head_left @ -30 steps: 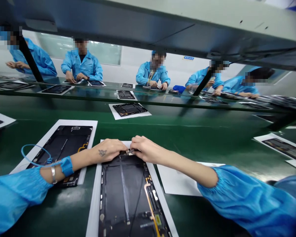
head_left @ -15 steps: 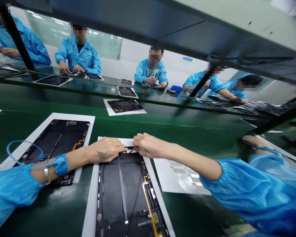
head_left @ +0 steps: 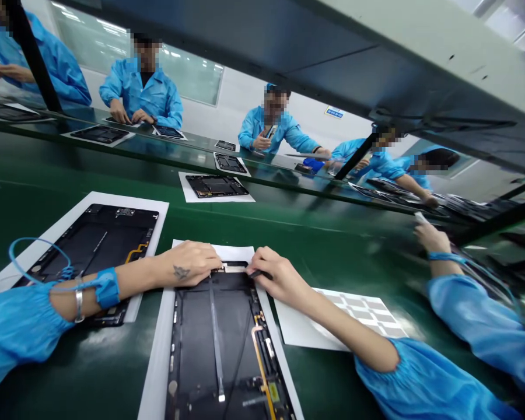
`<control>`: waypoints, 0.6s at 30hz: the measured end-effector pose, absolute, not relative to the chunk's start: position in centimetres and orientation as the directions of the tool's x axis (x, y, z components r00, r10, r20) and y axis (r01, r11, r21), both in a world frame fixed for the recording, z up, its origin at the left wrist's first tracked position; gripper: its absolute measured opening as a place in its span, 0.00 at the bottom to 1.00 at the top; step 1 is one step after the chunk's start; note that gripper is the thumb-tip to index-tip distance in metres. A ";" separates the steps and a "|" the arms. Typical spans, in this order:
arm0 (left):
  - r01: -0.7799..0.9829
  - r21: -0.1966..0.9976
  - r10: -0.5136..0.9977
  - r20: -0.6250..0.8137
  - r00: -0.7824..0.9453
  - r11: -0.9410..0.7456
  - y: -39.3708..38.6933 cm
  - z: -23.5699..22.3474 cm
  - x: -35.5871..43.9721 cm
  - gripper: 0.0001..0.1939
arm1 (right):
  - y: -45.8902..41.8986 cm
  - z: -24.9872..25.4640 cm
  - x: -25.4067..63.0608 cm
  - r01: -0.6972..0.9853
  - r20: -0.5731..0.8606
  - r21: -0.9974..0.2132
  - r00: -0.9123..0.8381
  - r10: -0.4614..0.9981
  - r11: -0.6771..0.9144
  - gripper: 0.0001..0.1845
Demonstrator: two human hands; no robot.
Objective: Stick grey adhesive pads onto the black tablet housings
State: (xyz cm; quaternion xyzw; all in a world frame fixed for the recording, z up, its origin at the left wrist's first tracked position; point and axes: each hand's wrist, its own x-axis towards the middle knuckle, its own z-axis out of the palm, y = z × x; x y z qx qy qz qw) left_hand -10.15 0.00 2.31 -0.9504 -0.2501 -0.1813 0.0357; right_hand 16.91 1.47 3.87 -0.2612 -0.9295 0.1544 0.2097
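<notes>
In the head view an opened tablet housing (head_left: 234, 344) lies on white paper before me, its inside dark, with an orange flex cable (head_left: 262, 361) along the right side. My left hand (head_left: 195, 262) is closed at its top edge, fingertips pressed down by a pale strip (head_left: 235, 269); whether they pinch anything is hidden. At the strip's right end my right hand (head_left: 277, 274) is closed round a thin dark tool (head_left: 256, 273), which looks like tweezers. A blue wrist strap (head_left: 108, 287) with a coiled cord sits on my left wrist.
Another opened tablet housing (head_left: 100, 239) lies on paper to the left. A sheet with pale stickers (head_left: 363, 309) is at right. A co-worker's hand (head_left: 433, 238) holds something white beyond it. A smaller-looking tablet housing (head_left: 216, 186) lies farther back. An overhead shelf (head_left: 289, 52) spans the top.
My right hand has shifted right along the top edge, uncovering more of the pale strip. My left hand stays put. The co-worker's hand at right has risen with a white thing.
</notes>
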 end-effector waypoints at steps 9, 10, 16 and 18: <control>0.491 0.065 0.479 0.364 0.799 -0.869 0.0 2.9 -10.4 0.12 | 1.7 3.6 14.4 0.359 0.301 -0.417 -0.813 0.499 0.835 0.17; 0.488 0.067 0.476 0.366 0.799 -0.870 0.0 2.9 -10.4 0.12 | 1.7 3.6 14.4 0.350 0.304 -0.429 -0.812 0.498 0.833 0.17; 0.541 0.068 0.530 0.329 0.781 -0.839 0.2 2.7 -10.1 0.12 | 1.9 3.2 14.2 0.337 0.329 -0.478 -0.787 0.522 0.811 0.15; 0.560 0.113 0.560 0.353 0.750 -0.821 0.2 2.5 -10.2 0.12 | 2.0 3.1 14.2 0.343 0.345 -0.455 -0.783 0.518 0.822 0.17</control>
